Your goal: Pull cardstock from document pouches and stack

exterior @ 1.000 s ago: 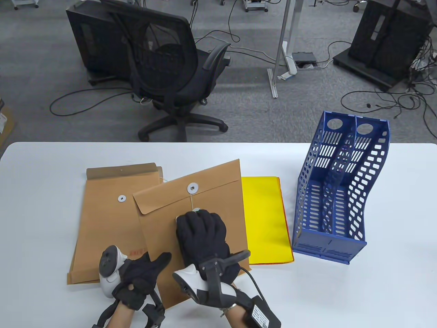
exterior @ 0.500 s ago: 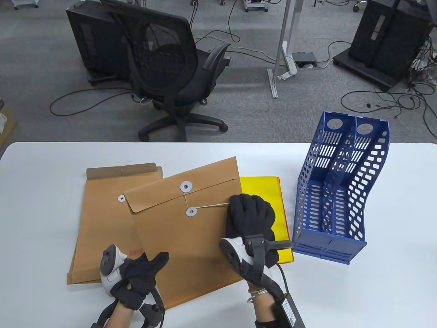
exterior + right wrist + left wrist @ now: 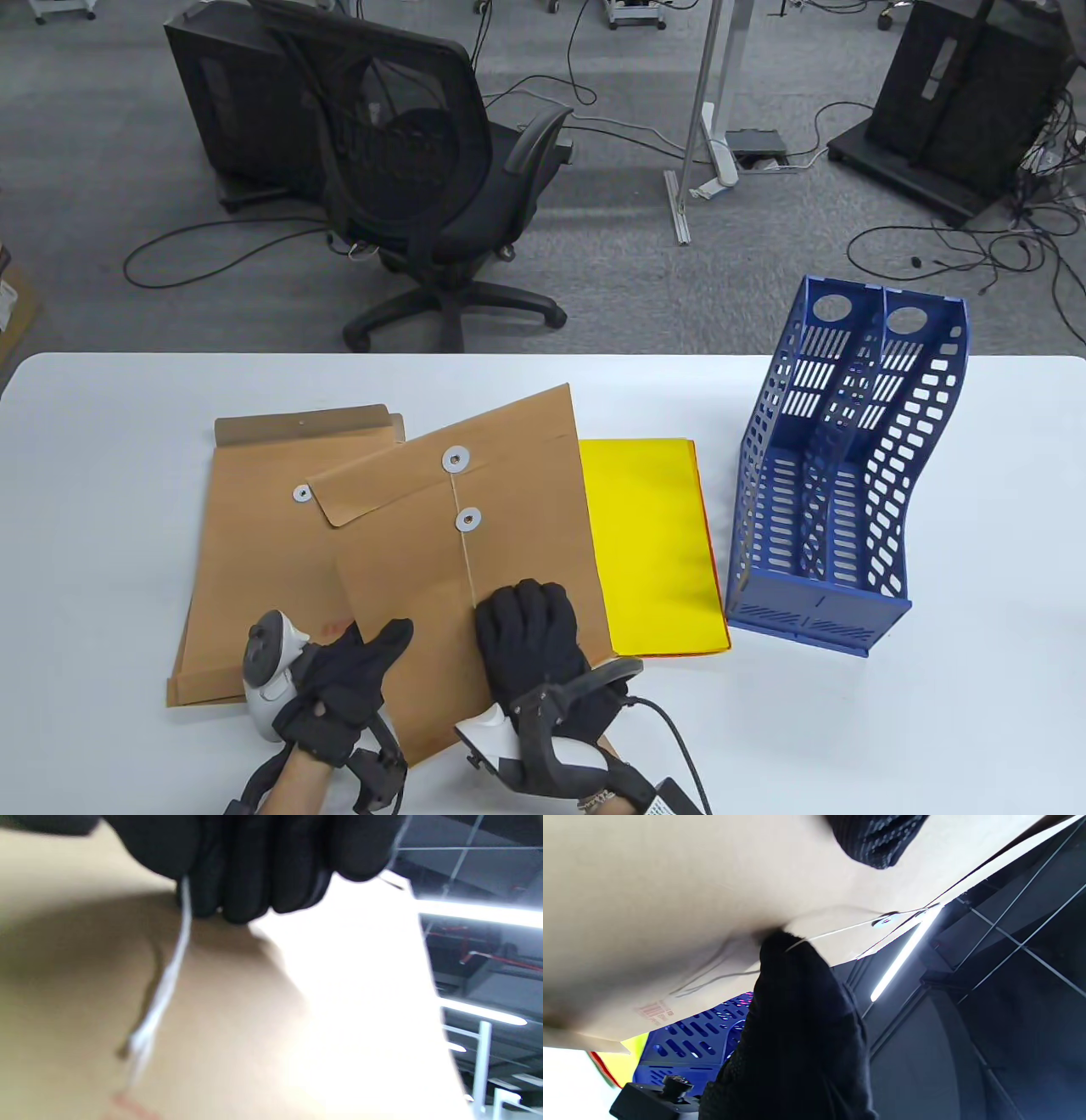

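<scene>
A brown string-tie pouch (image 3: pixel 501 509) lies slanted on top of a second brown pouch (image 3: pixel 246 543) whose flap stands open. My right hand (image 3: pixel 509 607) pinches the pouch's white string (image 3: pixel 465 564), which runs taut from the lower disc (image 3: pixel 468 519) down to my fingers. The right wrist view shows my fingers (image 3: pixel 254 866) closed on the string (image 3: pixel 165 984). My left hand (image 3: pixel 373 649) grips the top pouch's lower left edge, thumb on top. Yellow cardstock (image 3: pixel 649 543) lies to the right, with a red sheet's edge (image 3: pixel 711 543) under it.
A blue two-slot file rack (image 3: pixel 823 509) stands at the right of the white table (image 3: pixel 102 475); it also shows in the left wrist view (image 3: pixel 691 1043). An office chair (image 3: pixel 424 187) stands beyond the far edge.
My right hand carried the string from the lower disc out to the right, then back down toward me. The top pouch turned slightly. My left hand stayed put.
</scene>
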